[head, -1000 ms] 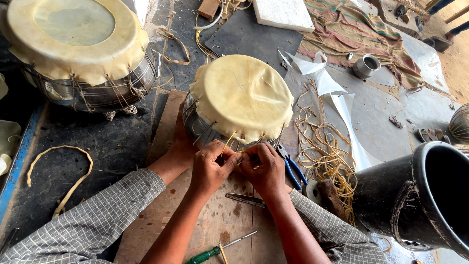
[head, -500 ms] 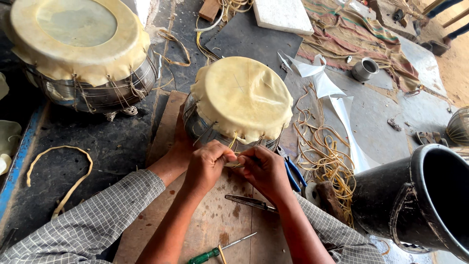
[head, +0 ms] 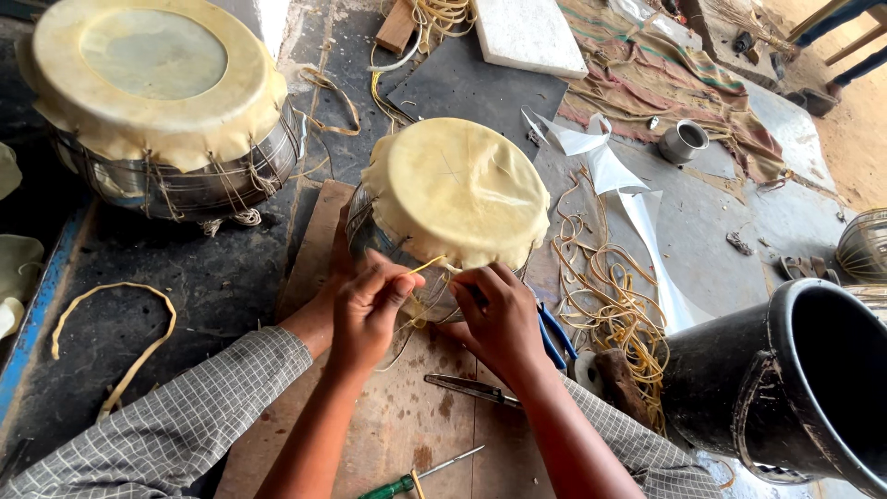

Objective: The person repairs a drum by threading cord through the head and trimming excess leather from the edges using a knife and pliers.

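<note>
small drum (head: 457, 189), metal shell under a pale yellow skin, sits on a board (head: 407, 434) at centre. both hands meet at its 6 o'clock edge: left hand (head: 367, 312) pinches a thin yellow cord (head: 427, 266), right hand (head: 499, 314) curls closed at the rim, its grip hidden by fingers

The near side of the small drum (head: 455, 189) is hidden behind the left hand (head: 368, 310) and right hand (head: 499, 314), so the lacing there cannot be read. The black bucket (head: 795, 388) and the green-handled screwdriver (head: 407, 482) are cut off by the frame's edge.
</note>
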